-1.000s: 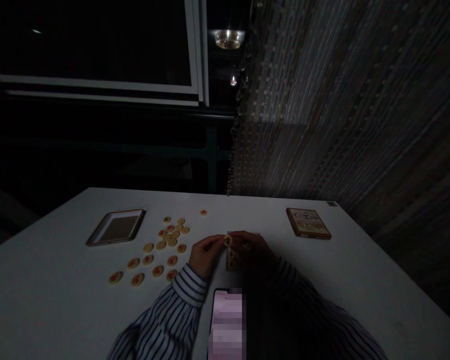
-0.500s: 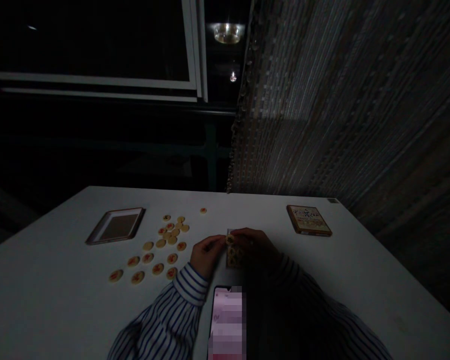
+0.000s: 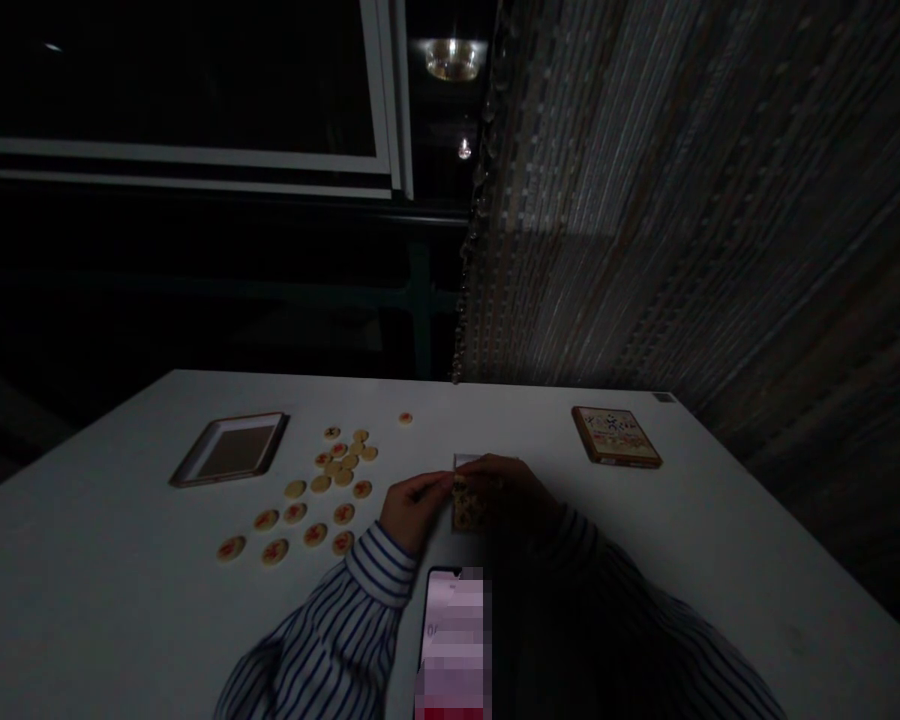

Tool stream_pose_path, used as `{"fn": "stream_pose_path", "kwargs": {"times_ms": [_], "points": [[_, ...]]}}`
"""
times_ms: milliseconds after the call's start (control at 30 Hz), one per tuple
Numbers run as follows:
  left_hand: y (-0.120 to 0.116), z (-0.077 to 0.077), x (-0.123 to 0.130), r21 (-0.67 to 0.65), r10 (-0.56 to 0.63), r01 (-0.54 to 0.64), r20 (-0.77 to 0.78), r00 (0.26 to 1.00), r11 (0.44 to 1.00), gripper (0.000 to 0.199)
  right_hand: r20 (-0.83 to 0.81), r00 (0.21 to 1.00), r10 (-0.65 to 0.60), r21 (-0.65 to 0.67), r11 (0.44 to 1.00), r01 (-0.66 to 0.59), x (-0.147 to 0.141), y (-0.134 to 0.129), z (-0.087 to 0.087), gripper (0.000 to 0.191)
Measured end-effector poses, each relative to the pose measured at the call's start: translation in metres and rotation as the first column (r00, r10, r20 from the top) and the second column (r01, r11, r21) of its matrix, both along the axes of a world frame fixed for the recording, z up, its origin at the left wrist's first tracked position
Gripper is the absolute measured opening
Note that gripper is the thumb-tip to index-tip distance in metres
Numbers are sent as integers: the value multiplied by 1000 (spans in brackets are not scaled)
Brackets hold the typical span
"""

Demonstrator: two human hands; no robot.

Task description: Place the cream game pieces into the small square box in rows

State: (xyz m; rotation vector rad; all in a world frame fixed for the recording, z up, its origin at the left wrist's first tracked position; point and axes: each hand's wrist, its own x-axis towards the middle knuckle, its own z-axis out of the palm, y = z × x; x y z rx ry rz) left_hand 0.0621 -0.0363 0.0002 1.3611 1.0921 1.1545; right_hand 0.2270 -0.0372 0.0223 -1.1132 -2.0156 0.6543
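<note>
- Sitting under your hands: box (image 3: 468,460) w/ round pieces (image 3: 463,515) inside, dead centre, prob. so both hands reach it.
- L hand (image 3: 411,512): thumb + fingers drawn tog. at box's L edge; too dark, can't tell if gripping a piece.
- R hand (image 3: 517,492): curled over box, hiding much of it; grip unclear.
- Loose pieces (image 3: 320,484): flat on table (image 3: 120,600), your L, apparently spread for easy pickup.
- Phone (image 3: 450,640): nearest you.
</note>
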Motion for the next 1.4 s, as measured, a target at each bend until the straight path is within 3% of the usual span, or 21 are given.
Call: {"fn": "stream_pose_path", "kwargs": {"times_ms": [200,533,833,967,1400], "points": [[-2,3,0,-53,12,-11,15,1000,999,22,-39,997,-66,-106,993,62,-2,-3,3,19],[2,1,-2,-87,95,-91,36,995,992,25,-59,992,-111,-151,983,101,-6,-5,6,20],[3,-10,1,-167,54,-18,211,976,986,29,-163,984,-76,-219,975,39,-9,-4,0,23],[2,-13,1,-205,33,11,211,977,979,31,-200,975,-101,-245,968,50,-9,-5,3,21],[0,-7,1,-140,-11,35,171,985,990,33,-50,994,-95,-109,990,89,-5,-3,2,20]]}}
